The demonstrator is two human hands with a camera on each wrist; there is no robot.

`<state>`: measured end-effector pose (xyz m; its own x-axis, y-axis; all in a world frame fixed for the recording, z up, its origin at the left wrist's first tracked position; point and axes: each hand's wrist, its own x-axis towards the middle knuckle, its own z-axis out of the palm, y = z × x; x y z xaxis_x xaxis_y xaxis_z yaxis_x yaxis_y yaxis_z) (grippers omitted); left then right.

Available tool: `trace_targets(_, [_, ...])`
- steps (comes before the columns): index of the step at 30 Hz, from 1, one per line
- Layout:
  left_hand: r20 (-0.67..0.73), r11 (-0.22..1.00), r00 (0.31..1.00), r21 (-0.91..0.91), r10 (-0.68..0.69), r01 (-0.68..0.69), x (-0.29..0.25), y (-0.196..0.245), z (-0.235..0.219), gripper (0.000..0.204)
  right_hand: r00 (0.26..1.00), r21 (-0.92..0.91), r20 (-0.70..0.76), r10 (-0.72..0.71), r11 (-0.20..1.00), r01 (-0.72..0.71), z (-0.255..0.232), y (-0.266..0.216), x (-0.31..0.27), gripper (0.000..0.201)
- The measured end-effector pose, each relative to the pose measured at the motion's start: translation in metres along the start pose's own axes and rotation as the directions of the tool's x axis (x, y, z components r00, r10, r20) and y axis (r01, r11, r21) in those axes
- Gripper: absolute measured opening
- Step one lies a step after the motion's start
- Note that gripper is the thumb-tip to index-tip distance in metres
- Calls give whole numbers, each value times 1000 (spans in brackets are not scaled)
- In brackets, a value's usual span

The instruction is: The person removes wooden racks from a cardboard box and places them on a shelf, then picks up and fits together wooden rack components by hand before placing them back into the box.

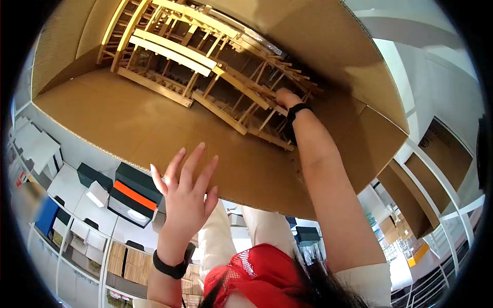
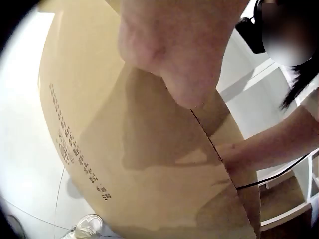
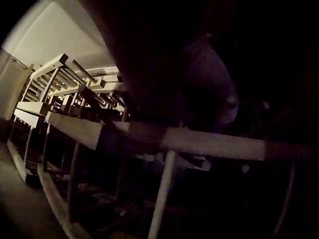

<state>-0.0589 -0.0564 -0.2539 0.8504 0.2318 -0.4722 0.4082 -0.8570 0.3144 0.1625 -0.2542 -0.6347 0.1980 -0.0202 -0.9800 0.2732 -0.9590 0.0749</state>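
Several wooden racks of rails and thin dowels (image 1: 174,51) stand packed together inside a large cardboard box (image 1: 118,113). My right hand (image 1: 287,97) reaches deep into the box, fingers bent, at the end of a wooden rail. The right wrist view is dark; there the right hand (image 3: 212,84) overlaps the area just behind a long rail (image 3: 209,143), and I cannot tell whether it grips the wood. My left hand (image 1: 186,179) lies over the near edge of the box with fingers spread, holding nothing. Seen from the left wrist, the left hand (image 2: 169,59) is above the printed cardboard side.
White metal shelving (image 1: 436,179) with brown cartons (image 1: 400,197) stands at the right. Below left are a shelf unit (image 1: 84,269) and dark green boxes with an orange strip (image 1: 134,195). A shoe (image 2: 88,226) shows on the floor beside the box.
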Motion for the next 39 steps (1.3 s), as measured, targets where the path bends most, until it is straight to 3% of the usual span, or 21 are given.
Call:
trace_targets(3, [2, 1000, 1000, 1, 8, -8, -1, 2, 0, 46, 997, 111, 50, -65, 992, 59, -31, 2, -54, 32])
trace_targets(6, [1, 1000, 1000, -12, 16, -16, 3, 3, -3, 46, 998, 385, 32, -62, 922, 45, -36, 19, -60, 54])
trace_targets(8, [0, 1000, 1000, -12, 24, -24, 4, 4, -4, 43, 996, 366, 50, -72, 929, 49, -56, 14, -113, 64])
trace_targets(10, [17, 999, 999, -20, 31, -31, 2, 4, -5, 43, 982, 324, -8, -188, 929, 181, -56, 28, -132, 60])
trace_targets(13, [45, 999, 998, 3, 45, -45, -5, -3, -3, 43, 941, 14, -108, -322, 946, 325, -52, 27, -193, 55])
trace_targets(14, [65, 999, 997, 31, 41, -43, -10, -6, 2, 44, 937, 242, -244, -251, 920, 309, -32, 38, -187, 48])
trace_targets(15, [74, 997, 996, 64, 39, -44, -12, -10, 5, 46, 919, 350, -253, -303, 857, 379, -25, 44, -206, 40])
trace_targets(16, [108, 999, 994, 38, 24, -28, -16, -16, 8, 50, 839, 289, -466, -279, 848, 443, -3, 46, -211, 34])
trace_targets(17, [132, 1000, 991, 12, 12, -14, -20, -16, 3, 54, 858, 281, -331, -392, 827, 486, -12, 46, -254, 33])
trace_targets(18, [132, 996, 990, -67, -51, 60, -21, -8, -12, 57, 799, 307, -370, -474, 749, 587, -17, 48, -310, 33])
trace_targets(19, [135, 980, 985, -154, -104, 124, -20, 1, -30, 61, 631, 259, -679, -376, 680, 685, 11, 48, -324, 35])
trace_targets(20, [61, 974, 997, -217, -57, 69, -21, 9, -53, 61, 706, 250, -547, -450, 717, 651, 6, 56, -351, 39])
trace_targets(21, [-13, 962, 1000, -272, -12, 8, -24, 16, -79, 61, 732, 384, -491, -472, 638, 668, 9, 61, -377, 42])
trace_targets(25, [-163, 952, 985, -288, 61, -107, -40, 44, -165, 62, 687, 447, -602, -407, 541, 712, 5, 67, -493, 42])
trace_targets(28, [-273, 938, 949, -258, 158, -231, -53, 59, -227, 60, 618, 314, -695, -368, 618, 721, -10, 75, -544, 42])
trace_targets(30, [-399, 898, 887, -261, 234, -355, -61, 72, -283, 58, 506, 226, -793, -339, 608, 762, -28, 83, -567, 40])
trace_targets(33, [-651, 829, 696, -180, 303, -530, -66, 94, -370, 55, 319, 136, -917, -240, 564, 814, -50, 93, -595, 37])
trace_targets(35, [-742, 797, 598, -146, 303, -586, -76, 115, -435, 54, 200, 73, -962, -187, 528, 846, -69, 91, -633, 32])
trace_targets(37, [-840, 722, 402, -18, 364, -691, -76, 130, -489, 54, 140, 60, -979, -145, 451, 890, -79, 88, -650, 32])
trace_targets(38, [-860, 658, 389, -85, 331, -748, -70, 137, -511, 55, 112, 54, -987, -117, 413, 909, -82, 86, -658, 32])
trace_targets(39, [-874, 585, 384, -151, 299, -797, -65, 143, -530, 56, 58, 1, -992, -113, 449, 893, -84, 82, -668, 31])
